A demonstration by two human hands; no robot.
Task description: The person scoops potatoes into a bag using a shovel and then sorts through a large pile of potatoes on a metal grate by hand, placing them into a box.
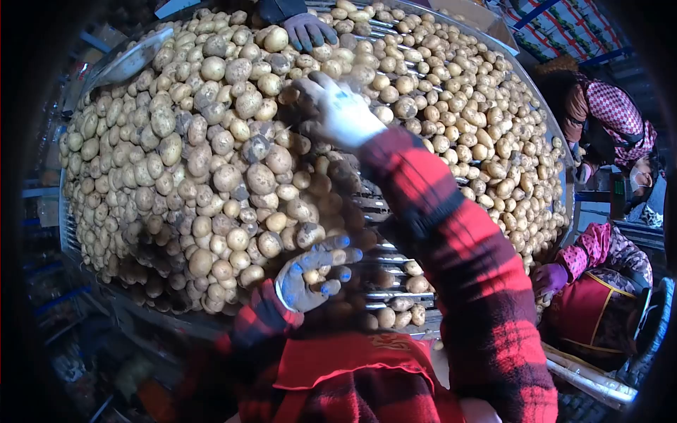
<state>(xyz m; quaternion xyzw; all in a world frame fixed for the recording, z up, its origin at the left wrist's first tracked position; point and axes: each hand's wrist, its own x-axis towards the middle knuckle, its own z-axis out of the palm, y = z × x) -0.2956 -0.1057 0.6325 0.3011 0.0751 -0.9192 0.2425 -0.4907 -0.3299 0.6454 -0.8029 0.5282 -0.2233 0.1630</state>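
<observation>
Hand-picking seems in hand among potatoes (247,103) on the slatted worktop (369,203), the left hand (300,282) half-curled around small ones, the blurred right hand's (340,109) opening and hold unclear, calling next for careful finger placement.

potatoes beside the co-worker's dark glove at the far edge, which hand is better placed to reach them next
Right hand, probably: it is close to those potatoes and the co-worker's glove, while the left hand is back near the red apron.

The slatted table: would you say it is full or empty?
Largely full: potatoes cover most of it, with some bare slats showing.
</observation>
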